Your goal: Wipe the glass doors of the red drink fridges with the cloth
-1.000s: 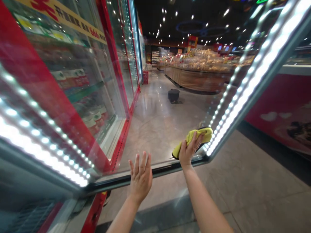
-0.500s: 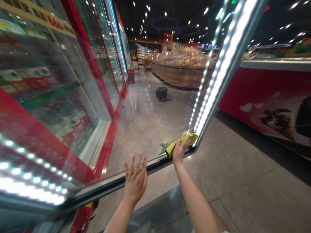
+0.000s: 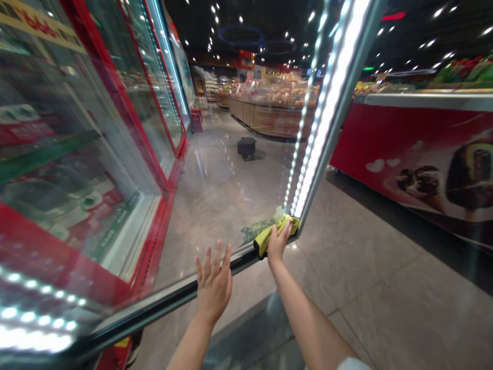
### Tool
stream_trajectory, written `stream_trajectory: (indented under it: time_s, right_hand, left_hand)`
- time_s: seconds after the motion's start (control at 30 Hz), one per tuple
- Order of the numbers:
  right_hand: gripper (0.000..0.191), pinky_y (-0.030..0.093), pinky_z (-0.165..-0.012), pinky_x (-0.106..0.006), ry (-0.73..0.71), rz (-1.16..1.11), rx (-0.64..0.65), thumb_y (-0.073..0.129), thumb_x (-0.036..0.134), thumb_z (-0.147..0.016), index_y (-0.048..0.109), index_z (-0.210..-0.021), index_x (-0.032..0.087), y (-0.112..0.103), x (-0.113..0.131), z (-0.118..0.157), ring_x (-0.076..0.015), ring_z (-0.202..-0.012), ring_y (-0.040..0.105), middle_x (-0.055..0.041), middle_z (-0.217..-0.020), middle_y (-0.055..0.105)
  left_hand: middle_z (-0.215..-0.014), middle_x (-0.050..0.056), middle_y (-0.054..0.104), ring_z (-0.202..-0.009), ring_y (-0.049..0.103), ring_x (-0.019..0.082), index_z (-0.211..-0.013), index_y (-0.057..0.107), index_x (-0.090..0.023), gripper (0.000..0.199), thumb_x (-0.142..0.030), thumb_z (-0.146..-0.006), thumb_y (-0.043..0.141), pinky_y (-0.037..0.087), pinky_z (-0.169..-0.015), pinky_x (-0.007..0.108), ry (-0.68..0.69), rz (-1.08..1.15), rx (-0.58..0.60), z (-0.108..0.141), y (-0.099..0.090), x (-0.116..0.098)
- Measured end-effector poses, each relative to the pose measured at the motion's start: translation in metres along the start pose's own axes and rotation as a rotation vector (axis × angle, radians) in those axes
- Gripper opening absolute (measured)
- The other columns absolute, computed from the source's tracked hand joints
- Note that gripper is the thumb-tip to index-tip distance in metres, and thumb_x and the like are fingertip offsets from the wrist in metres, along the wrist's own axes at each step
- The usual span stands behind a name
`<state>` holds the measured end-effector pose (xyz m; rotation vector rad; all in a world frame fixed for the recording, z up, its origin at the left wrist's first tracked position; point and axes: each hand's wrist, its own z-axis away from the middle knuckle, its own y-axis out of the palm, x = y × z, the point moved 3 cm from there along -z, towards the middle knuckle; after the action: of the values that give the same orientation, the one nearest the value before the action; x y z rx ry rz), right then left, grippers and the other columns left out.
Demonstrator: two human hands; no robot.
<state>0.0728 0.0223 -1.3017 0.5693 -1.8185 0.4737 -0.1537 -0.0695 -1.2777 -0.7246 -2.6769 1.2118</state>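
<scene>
While the left hand stayed spread flat on the open glass freezer door, the right hand kept gripping the crumpled yellow cloth, now at the door's far-right bottom corner.

Soft cloth against slick glass, all under shop lights.

My right hand presses a yellow, nappy microfibre cloth onto the clear, glossy glass freezer door, which throws back reflections; my left hand lies flat on the same smooth pane. The door's dark frame looks like satin metal or plastic, I cannot tell which. The grey tiled floor is polished and shiny. The red chest freezer's printed front has a smooth, glossy skin.
</scene>
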Motion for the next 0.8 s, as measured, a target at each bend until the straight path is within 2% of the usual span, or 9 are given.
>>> stream_trajectory:
  time_s: [0.1,0.2,0.27,0.43,0.53,0.6,0.7,0.73,0.8]
  right_hand:
    - [0.070,0.018,-0.126,-0.054,-0.006,-0.001,-0.007,0.040,0.043,-0.096,0.026,-0.160,0.019,0.006,0.008,-0.003,-0.0280,-0.157,0.018,-0.0162,-0.167,0.024]
    - [0.069,0.021,-0.126,-0.047,-0.133,-0.014,0.066,0.046,0.044,-0.095,0.029,-0.160,0.024,0.006,0.026,-0.014,-0.0238,-0.156,0.022,-0.0114,-0.166,0.029]
    - [0.070,0.021,-0.126,-0.046,-0.182,-0.026,0.095,0.048,0.045,-0.094,0.032,-0.158,0.024,0.002,0.026,-0.014,-0.0235,-0.155,0.024,-0.0114,-0.165,0.031]
    - [0.071,0.019,-0.126,-0.053,0.025,-0.062,-0.025,0.043,0.041,-0.092,0.030,-0.158,0.018,-0.003,-0.010,0.004,-0.0260,-0.155,0.023,-0.0153,-0.164,0.032]
    - [0.069,0.022,-0.126,-0.052,0.053,-0.076,-0.067,0.036,0.038,-0.095,0.023,-0.161,0.020,0.005,-0.003,0.002,-0.0234,-0.155,0.024,-0.0137,-0.164,0.032]
    - [0.067,0.022,-0.126,-0.049,0.007,-0.085,-0.058,0.038,0.039,-0.096,0.026,-0.160,0.023,0.010,0.015,-0.004,-0.0222,-0.156,0.023,-0.0110,-0.166,0.029]
    - [0.065,0.019,-0.127,-0.048,-0.176,-0.073,0.023,0.048,0.039,-0.094,0.036,-0.156,0.024,0.011,0.037,-0.008,-0.0233,-0.156,0.022,-0.0098,-0.167,0.029]
    - [0.064,0.020,-0.127,-0.049,-0.206,-0.063,0.034,0.049,0.038,-0.093,0.038,-0.155,0.024,0.009,0.037,-0.006,-0.0239,-0.155,0.024,-0.0101,-0.166,0.030]
    - [0.063,0.021,-0.126,-0.050,-0.147,-0.042,-0.017,0.048,0.035,-0.092,0.040,-0.153,0.021,0.003,0.021,-0.001,-0.0260,-0.153,0.027,-0.0124,-0.163,0.035]
  left_hand:
    - [-0.171,0.001,0.009,-0.159,0.000,0.026,-0.162,0.013,-0.031,0.082,-0.020,-0.093,0.057,0.000,-0.129,0.053,-0.015,0.000,-0.004,-0.003,0.004,-0.002]
    - [-0.171,0.001,0.009,-0.159,0.000,0.026,-0.162,0.014,-0.032,0.081,-0.021,-0.094,0.057,0.001,-0.129,0.053,-0.009,0.001,0.003,-0.003,0.007,-0.003]
    - [-0.171,0.001,0.009,-0.159,0.000,0.026,-0.162,0.016,-0.032,0.081,-0.023,-0.094,0.059,0.001,-0.129,0.053,-0.004,0.000,0.017,-0.001,0.010,-0.002]
    - [-0.171,0.003,0.010,-0.159,-0.003,0.027,-0.161,0.015,-0.031,0.083,-0.027,-0.092,0.061,0.000,-0.128,0.057,-0.019,-0.019,0.061,0.003,0.016,0.000]
    - [-0.171,0.003,0.010,-0.159,-0.005,0.028,-0.162,0.014,-0.030,0.084,-0.027,-0.092,0.062,-0.001,-0.128,0.057,-0.026,-0.026,0.073,0.004,0.019,0.001]
    - [-0.172,0.003,0.008,-0.159,-0.006,0.027,-0.162,0.013,-0.030,0.085,-0.028,-0.092,0.062,-0.002,-0.128,0.056,-0.019,-0.027,0.070,0.004,0.019,0.001]
    - [-0.172,0.002,0.005,-0.159,-0.006,0.026,-0.162,0.013,-0.031,0.085,-0.030,-0.093,0.062,-0.003,-0.128,0.054,-0.001,-0.024,0.069,0.005,0.018,0.003]
    - [-0.172,0.002,0.004,-0.159,-0.005,0.026,-0.162,0.013,-0.032,0.085,-0.030,-0.093,0.062,-0.003,-0.128,0.053,0.005,-0.024,0.072,0.005,0.017,0.004]
    - [-0.172,0.001,0.005,-0.159,-0.005,0.026,-0.162,0.012,-0.032,0.085,-0.030,-0.093,0.061,-0.003,-0.129,0.053,0.016,-0.024,0.080,0.005,0.016,0.006]
